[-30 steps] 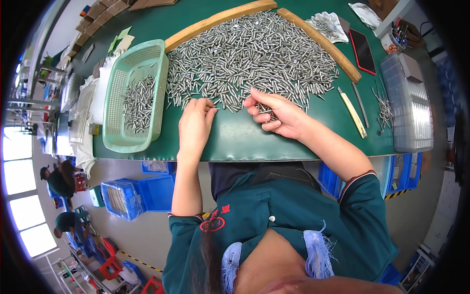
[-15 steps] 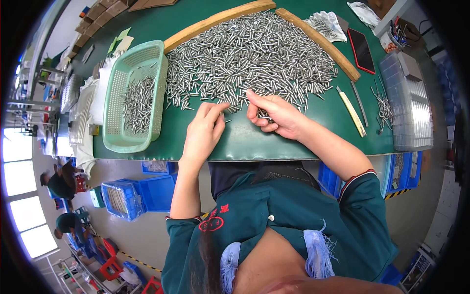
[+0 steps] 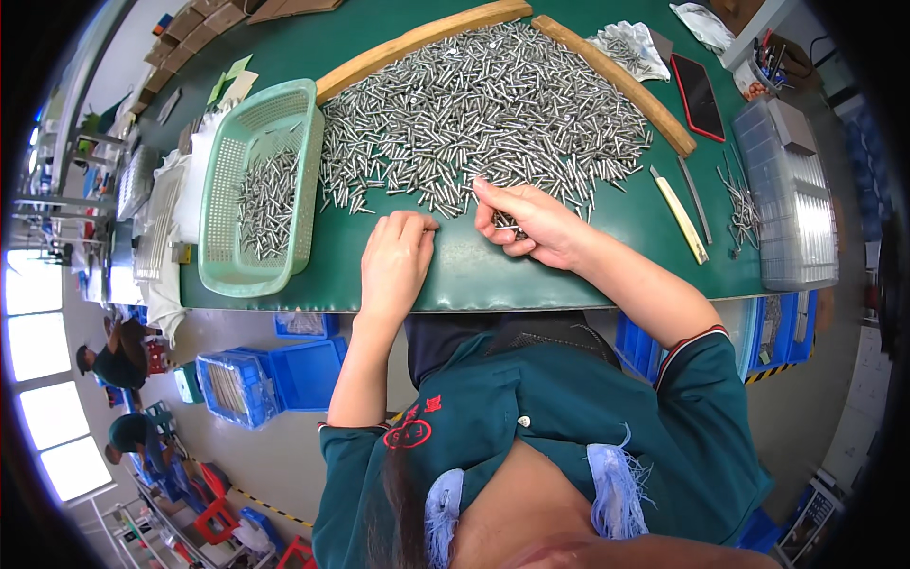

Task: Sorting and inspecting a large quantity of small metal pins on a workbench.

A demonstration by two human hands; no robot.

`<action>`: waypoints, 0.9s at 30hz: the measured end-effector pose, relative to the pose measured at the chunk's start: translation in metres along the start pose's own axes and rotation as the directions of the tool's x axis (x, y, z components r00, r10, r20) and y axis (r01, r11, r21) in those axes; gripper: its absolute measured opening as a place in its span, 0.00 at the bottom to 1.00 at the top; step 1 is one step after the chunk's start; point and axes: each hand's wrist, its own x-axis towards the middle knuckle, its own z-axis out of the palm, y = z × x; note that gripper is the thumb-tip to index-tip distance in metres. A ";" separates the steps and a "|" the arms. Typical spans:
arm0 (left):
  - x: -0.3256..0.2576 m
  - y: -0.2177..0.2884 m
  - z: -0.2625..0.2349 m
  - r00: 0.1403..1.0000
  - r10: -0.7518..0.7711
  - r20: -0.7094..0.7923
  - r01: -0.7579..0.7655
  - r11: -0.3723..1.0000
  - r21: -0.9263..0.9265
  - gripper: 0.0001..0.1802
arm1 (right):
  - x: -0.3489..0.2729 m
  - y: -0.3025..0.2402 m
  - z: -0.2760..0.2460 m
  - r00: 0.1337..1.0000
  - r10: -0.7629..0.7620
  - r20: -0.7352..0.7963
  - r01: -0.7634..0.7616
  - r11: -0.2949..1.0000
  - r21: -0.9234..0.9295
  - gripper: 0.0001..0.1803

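A wide heap of small silvery metal pins (image 3: 474,104) is spread over the green table, its near edge just beyond my hands. My right hand (image 3: 536,226) is closed around several of these pins, which show between the curled fingers; its thumb and forefinger are pinched together at the heap's edge. To its left, my left hand (image 3: 396,258) rests on the tabletop with fingers curled under, and whatever they may hold is hidden. Left of that hand stands a pale green perforated plastic basket (image 3: 305,204) with a smaller pile of pins (image 3: 269,204) in it.
Two wooden strips (image 3: 422,45) (image 3: 616,85) border the heap's far side. To the right lie a red-edged phone (image 3: 698,98), a yellow-handled cutter (image 3: 681,216), thin metal rods (image 3: 742,211) and a clear plastic case (image 3: 787,204). A blue bin (image 3: 308,372) stands below the table.
My left hand has drawn back slightly from the heap, and its fingers have curled in; a loose pin beside its fingertips no longer shows. The right hand has barely shifted.
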 end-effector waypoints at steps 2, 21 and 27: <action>0.002 0.001 -0.001 1.000 -0.008 -0.004 0.008 1.000 -0.020 0.06 | 0.000 0.000 0.000 1.000 0.002 0.009 -0.002 1.000 0.000 0.22; 0.004 0.044 0.020 0.891 -0.454 0.027 0.090 0.118 -0.989 0.08 | -0.003 0.002 0.000 0.989 -0.013 0.148 0.008 1.000 0.030 0.10; 0.003 0.044 0.024 0.891 -0.453 0.018 0.044 0.047 -0.998 0.07 | -0.002 0.005 0.000 0.990 -0.036 0.139 0.040 0.999 -0.024 0.12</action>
